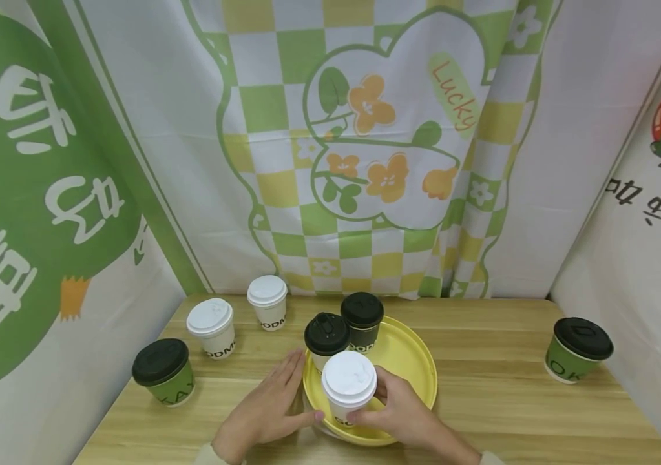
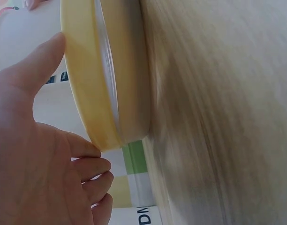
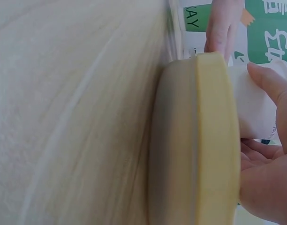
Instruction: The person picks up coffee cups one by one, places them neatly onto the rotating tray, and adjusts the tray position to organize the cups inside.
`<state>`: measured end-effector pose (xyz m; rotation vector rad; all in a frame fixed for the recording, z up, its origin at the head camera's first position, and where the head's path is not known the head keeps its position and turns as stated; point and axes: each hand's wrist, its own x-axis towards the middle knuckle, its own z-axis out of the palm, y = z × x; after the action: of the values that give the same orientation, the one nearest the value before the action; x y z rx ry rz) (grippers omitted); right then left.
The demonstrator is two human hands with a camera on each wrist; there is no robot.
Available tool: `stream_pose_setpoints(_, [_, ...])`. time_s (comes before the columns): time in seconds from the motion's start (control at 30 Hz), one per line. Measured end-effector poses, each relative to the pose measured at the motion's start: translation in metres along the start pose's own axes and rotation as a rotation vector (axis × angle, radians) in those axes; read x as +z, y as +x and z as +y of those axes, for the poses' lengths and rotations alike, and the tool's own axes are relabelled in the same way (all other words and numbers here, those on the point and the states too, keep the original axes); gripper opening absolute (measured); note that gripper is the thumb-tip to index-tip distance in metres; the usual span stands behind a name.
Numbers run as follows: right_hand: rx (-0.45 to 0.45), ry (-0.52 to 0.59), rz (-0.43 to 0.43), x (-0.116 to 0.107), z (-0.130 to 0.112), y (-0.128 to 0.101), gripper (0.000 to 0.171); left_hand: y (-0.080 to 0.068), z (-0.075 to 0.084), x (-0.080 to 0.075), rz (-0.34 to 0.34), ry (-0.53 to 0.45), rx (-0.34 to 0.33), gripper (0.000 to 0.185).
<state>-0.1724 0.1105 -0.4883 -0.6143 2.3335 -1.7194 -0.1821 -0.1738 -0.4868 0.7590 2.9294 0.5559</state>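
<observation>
My right hand grips a white paper cup with a white lid, thumb and fingers around its side. The cup stands upright over the near left part of a round yellow tray. Thumb and fingertips of my left hand touch the tray's left rim, the fingers fairly straight. Behind the held cup, a cup with a black sip lid and a dark cup with a black lid stand close together on the tray. From the left wrist view, a second round layer shows beneath the tray's rim.
Left of the tray stand a green cup with a black lid and two white-lidded cups, one nearer and one farther back. Another green cup stands far right on the wooden table. Printed curtains enclose the table.
</observation>
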Motion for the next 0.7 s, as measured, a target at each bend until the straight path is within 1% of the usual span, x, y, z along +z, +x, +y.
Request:
stream_pose_setpoints(0.17, [-0.003, -0.008, -0.007, 0.0014, 0.0026, 0.0018, 0.077, -0.0003, -0.0003, 0.0004, -0.002, -0.008, 0.000, 0.111])
stream_pose_setpoints(0.4, [-0.008, -0.050, -0.016, 0.0044, 0.0076, 0.0038, 0.077, -0.0017, 0.0000, 0.0010, -0.016, -0.038, 0.009, 0.111])
stream_pose_setpoints(0.53, [-0.024, -0.068, -0.017, 0.0055, 0.0077, 0.0050, 0.077, -0.0023, -0.0016, 0.0025, -0.004, -0.031, 0.009, 0.111])
stream_pose_setpoints(0.7, [-0.046, -0.085, -0.020, 0.0059, 0.0069, 0.0051, 0.078, -0.0022, -0.0035, 0.0020, -0.010, -0.025, -0.002, 0.112])
